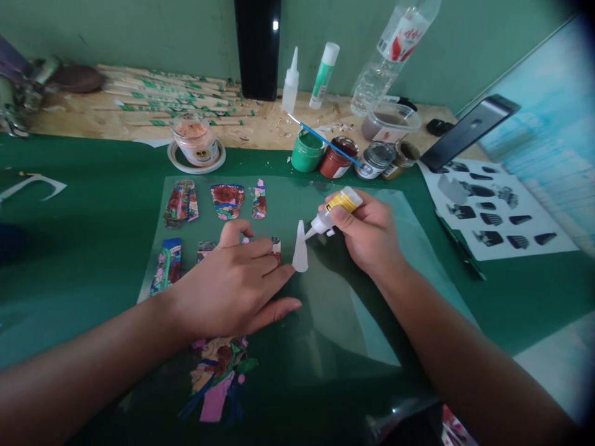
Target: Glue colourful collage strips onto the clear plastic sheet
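My right hand (369, 232) is closed round a small glue bottle (343, 201) with a yellow label. Its nozzle points down and left, at the edge of a white tapered paper piece (301, 251). My left hand (237, 279) is open and palm down, its index fingertip at the lower left edge of that piece. Under and beyond this hand lie several collaged paper pieces, among them a flared one (227, 201) and a narrow one (259, 201). Below it is a pile of coloured scraps (218, 378). My left hand partly hides some pieces.
Paint jars (308, 150) stand in a row with a blue brush (330, 144) across them. Behind are a glue stick (324, 74), a white nozzle bottle (290, 87) and a water bottle (390, 59). A propped phone (469, 133) stands by a printed sheet (502, 214) at right.
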A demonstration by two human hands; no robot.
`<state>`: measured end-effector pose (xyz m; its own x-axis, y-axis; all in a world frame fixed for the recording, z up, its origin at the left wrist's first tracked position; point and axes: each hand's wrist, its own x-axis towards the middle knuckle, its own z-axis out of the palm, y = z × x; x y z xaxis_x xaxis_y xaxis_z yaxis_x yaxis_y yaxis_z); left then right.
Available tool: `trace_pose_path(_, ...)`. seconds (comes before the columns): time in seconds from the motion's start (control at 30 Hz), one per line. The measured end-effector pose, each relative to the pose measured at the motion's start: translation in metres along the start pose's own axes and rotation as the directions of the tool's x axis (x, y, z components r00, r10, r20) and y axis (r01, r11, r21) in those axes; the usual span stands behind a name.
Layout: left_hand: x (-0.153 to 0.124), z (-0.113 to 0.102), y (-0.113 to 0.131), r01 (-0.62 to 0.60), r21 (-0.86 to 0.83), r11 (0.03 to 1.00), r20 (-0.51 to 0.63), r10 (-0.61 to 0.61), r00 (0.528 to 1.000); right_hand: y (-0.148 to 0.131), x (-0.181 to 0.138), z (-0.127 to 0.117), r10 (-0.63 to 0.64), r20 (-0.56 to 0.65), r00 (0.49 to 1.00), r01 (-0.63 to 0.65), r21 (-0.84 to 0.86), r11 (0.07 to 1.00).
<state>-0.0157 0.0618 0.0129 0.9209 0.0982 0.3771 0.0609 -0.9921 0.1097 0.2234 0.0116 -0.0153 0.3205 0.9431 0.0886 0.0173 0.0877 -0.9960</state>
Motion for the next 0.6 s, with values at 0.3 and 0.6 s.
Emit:
trace_pose_path(0.3, -0.0001, -0.0008, 0.0008, 0.006, 0.006, 1.0, -0.005, -0.006, 1.0, 0.0016, 0.0017, 0.0007, -0.016, -0.062, 0.998, 0.016, -0.01, 1.0)
trace_pose_path(0.6, -0.0011, -0.0005, 0.0, 0.001, -0.001, 1.0, 0.0, -0.001, 1.0, 0.0028, 0.0065, 0.0014, -0.048, -0.12, 0.992, 0.059, 0.095, 0.994)
